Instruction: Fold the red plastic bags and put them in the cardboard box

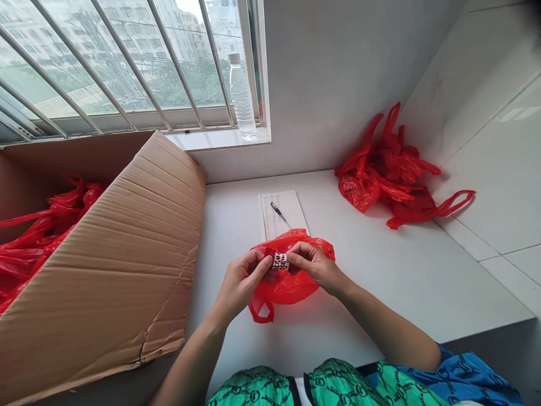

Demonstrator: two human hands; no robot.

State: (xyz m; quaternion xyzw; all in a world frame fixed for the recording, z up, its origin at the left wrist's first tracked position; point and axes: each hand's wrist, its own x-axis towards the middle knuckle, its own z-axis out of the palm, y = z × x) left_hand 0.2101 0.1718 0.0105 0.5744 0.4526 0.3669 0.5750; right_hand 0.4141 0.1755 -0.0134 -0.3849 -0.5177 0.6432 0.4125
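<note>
White desk (380,276) under barred window (105,67): left hand (242,282) and right hand (316,265), each grip clamped on small printed packet (280,260) over red bag (291,287); mid-handling, steady fingertips needed next.

Cardboard box (127,254) flanks left hand (243,282); table (401,282) open rightward

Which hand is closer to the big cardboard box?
Left. The left hand is right of the cardboard box; the right hand is farther right, both pinching a small packet.
</note>
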